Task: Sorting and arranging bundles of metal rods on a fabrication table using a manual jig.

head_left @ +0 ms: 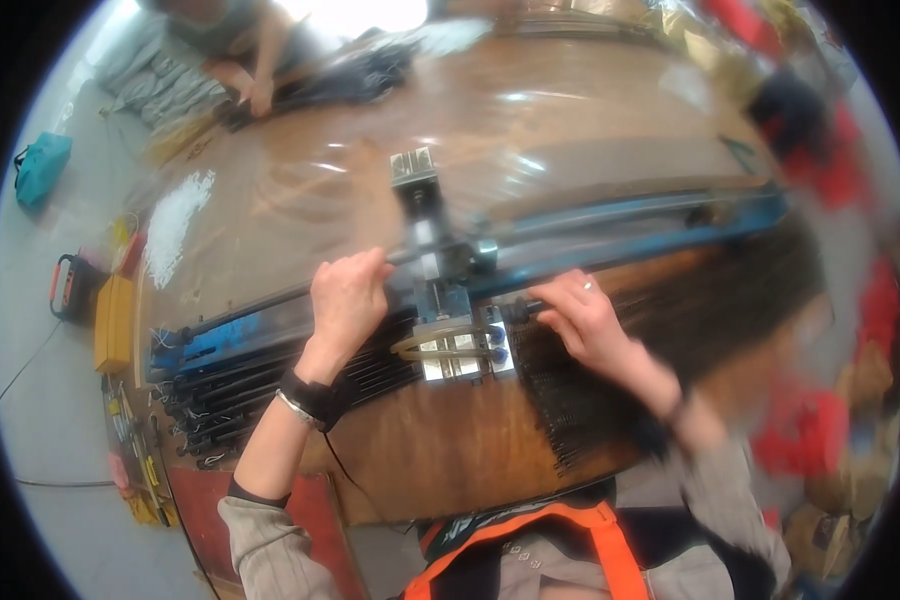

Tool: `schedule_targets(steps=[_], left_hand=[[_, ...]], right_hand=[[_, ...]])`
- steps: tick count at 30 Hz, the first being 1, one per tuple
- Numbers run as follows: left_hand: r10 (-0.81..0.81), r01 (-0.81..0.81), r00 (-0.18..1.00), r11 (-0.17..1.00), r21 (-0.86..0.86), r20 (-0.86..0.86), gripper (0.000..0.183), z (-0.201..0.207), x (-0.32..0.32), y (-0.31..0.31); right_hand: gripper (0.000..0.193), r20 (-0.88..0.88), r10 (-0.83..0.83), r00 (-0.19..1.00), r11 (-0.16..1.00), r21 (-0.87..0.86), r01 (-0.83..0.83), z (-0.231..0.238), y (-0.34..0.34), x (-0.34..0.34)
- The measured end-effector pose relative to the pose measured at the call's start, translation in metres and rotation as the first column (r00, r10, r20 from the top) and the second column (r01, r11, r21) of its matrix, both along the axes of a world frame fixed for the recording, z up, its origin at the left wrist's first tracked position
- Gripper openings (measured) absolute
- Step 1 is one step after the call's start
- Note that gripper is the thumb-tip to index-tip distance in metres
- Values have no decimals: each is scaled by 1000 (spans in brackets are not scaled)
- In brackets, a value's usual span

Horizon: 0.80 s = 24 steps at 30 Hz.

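A metal clamping jig (440, 290) with a dark upright body and a silver block stands at the middle of the table. My left hand (350, 300) is closed just left of it, around a long thin black rod (260, 312) that runs toward the jig. My right hand (588, 320) pinches a short dark cylindrical part (522, 308) at the jig's right side; blur hides its exact shape. Pale tubes (430, 343) loop over the silver base plate (465, 365). A blue rail (640, 255) extends to both sides behind my hands.
Bundled black rods (210, 410) with white string loops lie at left; a dark pile of thin strands (670, 330) lies at right. White small pieces (178, 225) sit on the brown table (450, 430). Another person's hands (258, 95) work at the far left.
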<state>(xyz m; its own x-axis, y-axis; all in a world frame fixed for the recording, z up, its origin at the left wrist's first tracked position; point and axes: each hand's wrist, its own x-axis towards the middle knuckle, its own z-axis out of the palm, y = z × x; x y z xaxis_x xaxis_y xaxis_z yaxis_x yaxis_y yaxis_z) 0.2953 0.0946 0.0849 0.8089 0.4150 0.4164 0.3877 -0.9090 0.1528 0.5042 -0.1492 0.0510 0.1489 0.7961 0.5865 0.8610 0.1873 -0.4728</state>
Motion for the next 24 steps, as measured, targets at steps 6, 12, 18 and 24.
schedule_targets(steps=[6, 12, 18, 24], left_hand=[[2, -2, 999, 1000, 12, 37, 5, -1, -3, 4], [-18, 21, 995, 999, -32, 96, 9, -9, -6, 7], [-84, 122, 945, 987, -101, 317, 16, -5, -4, 3], [-123, 116, 946, 992, 41, 300, 17, -11, -8, 10]], right_hand=[[32, -37, 36, 999, 999, 2, -36, -1, 9, -5], [43, 36, -77, 996, 995, -67, 79, -3, -4, -11], [37, 195, -269, 943, 953, 195, 232, 6, -12, 15], [34, -19, -270, 963, 937, 226, 267, -4, -21, 36]])
